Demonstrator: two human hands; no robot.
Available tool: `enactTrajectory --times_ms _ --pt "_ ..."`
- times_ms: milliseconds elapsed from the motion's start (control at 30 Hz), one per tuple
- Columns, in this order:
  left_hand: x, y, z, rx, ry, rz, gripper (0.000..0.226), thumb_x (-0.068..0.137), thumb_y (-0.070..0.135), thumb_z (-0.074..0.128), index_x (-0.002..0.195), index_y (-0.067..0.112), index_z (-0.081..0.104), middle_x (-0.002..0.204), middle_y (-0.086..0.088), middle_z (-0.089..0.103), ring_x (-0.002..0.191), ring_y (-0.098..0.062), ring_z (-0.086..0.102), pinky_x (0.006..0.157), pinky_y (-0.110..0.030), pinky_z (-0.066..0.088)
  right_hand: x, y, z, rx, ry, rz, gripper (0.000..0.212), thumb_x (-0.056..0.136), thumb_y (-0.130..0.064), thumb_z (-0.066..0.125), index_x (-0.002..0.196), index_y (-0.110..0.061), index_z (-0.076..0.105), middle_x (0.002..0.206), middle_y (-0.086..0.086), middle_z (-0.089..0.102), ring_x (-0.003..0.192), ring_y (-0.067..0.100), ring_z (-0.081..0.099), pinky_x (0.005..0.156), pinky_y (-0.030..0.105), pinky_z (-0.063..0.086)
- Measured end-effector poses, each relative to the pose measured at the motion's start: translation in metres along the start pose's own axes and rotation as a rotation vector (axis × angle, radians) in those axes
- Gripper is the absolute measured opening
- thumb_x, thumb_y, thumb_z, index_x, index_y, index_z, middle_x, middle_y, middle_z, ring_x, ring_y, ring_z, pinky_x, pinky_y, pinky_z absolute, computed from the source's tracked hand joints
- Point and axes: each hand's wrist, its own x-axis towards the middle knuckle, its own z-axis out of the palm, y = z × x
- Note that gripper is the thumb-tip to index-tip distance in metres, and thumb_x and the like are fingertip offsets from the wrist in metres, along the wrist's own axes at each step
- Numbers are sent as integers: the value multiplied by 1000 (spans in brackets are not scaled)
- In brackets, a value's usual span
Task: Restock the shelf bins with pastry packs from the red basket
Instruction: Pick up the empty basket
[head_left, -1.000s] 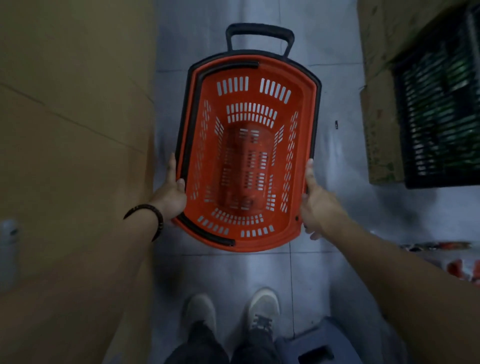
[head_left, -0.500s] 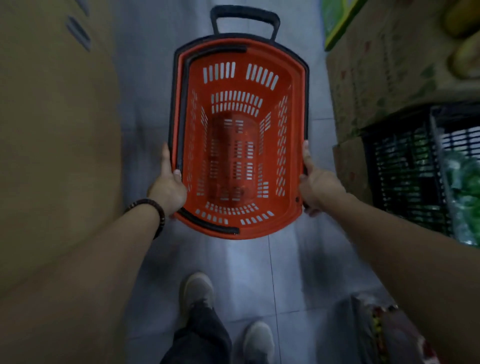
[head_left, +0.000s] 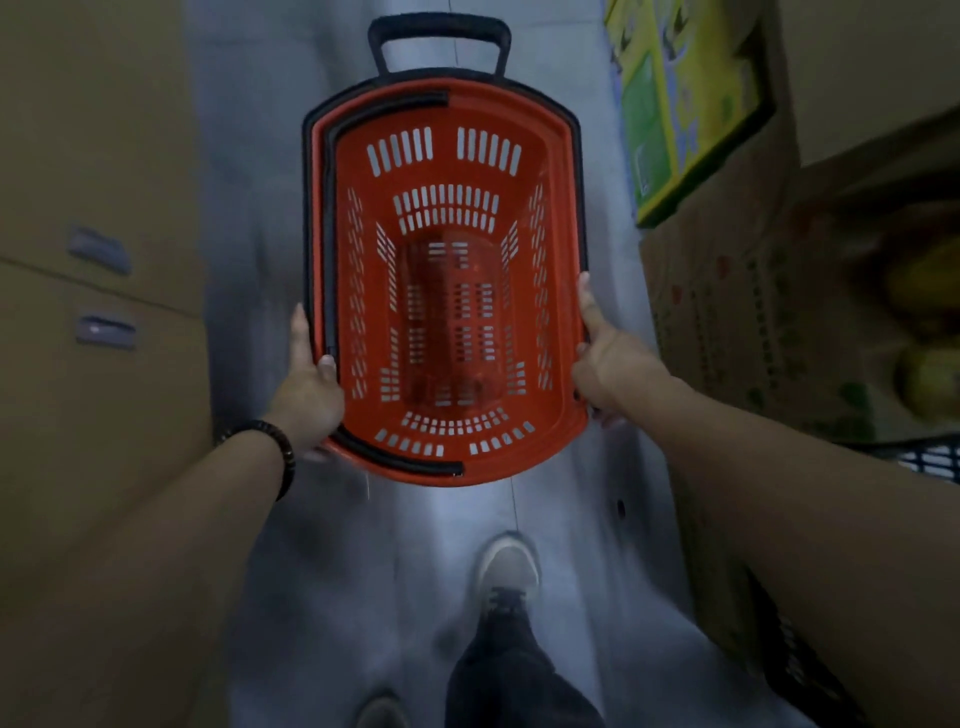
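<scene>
I carry the red basket (head_left: 558, 208) in front of me, above the grey floor. It is slotted plastic with a black rim, a black pull handle at its far end, and nothing inside. My left hand (head_left: 309, 384) grips the left rim near the close end, thumb over the edge, a dark bead bracelet on the wrist. My right hand (head_left: 608, 358) grips the right rim, thumb lying along the edge. No pastry packs or shelf bins are in sight.
Tall brown cardboard boxes (head_left: 93, 182) wall the left side. On the right stand more cartons (head_left: 753, 322), a green and yellow box (head_left: 670, 114) and a black crate (head_left: 930, 457). A narrow strip of grey tiled floor (head_left: 426, 571) runs between them, with my feet on it.
I have walked forward along the aisle with the basket held the same way. The black crate has slid back to the right edge and the green and yellow box has come into sight.
</scene>
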Motion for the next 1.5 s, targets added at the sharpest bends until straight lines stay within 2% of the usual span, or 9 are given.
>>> enactTrajectory --times_ms 133,300,500,667,900,1033,1167,1333,1500 --pt "49 49 -19 -22 4 -47 67 115 32 26 161 49 -20 161 -13 43 129 -37 56 99 -46 44 48 -35 -48 -42 -16 33 102 106 -34 43 106 -77 -50 116 29 63 75 41 71 55 46 64" --pt "118 112 -44 -37 3 -1 67 115 30 28 163 42 -18 135 -3 52 103 -21 54 96 -36 41 105 -87 -116 -83 10 47 85 110 -31 38 149 -61 -30 128 26 59 62 25 50 43 27 34" --pt "206 199 -81 -95 -22 -19 68 116 29 28 163 43 -18 129 2 49 104 -17 53 94 -31 42 183 -150 -198 -31 8 78 84 105 -20 44 161 -52 -11 96 14 61 78 39 70 53 38 59" --pt "270 262 -110 -120 -78 -173 67 114 43 26 151 64 -26 113 1 54 73 -19 61 64 -45 57 248 -198 -256 -105 29 79 85 109 -26 40 154 -59 -24 135 29 59 60 34 61 41 28 46" --pt "356 341 -145 -110 -58 -190 67 114 41 25 153 61 -26 112 2 52 70 -18 56 64 -42 53 331 -254 -330 -75 -1 50 91 108 -22 42 150 -59 -31 134 16 65 62 33 67 36 25 45" --pt "402 375 -160 -54 -30 -79 69 114 39 28 161 46 -22 125 -7 62 87 -19 59 85 -37 47 371 -280 -370 -67 -10 20 97 105 -23 46 148 -63 -31 96 7 61 62 34 66 43 31 52" --pt "450 422 -178 -62 -3 -83 68 115 35 29 162 45 -19 118 0 52 101 -20 56 101 -40 43 424 -302 -409 -142 30 -10 92 105 -29 47 152 -60 -26 123 21 68 60 26 52 45 27 35" --pt "492 469 -199 -91 11 -63 68 114 36 29 162 46 -18 120 1 55 103 -20 58 99 -39 44 470 -334 -451 -149 38 -13 96 104 -26 51 153 -60 -24 117 19 67 60 24 50 43 25 34" --pt "531 494 -217 -118 -6 -67 69 114 40 30 161 48 -18 99 13 58 82 -10 62 88 -40 50 499 -362 -485 -146 14 -15 89 108 -27 47 154 -59 -23 142 15 62 60 25 54 43 24 35"
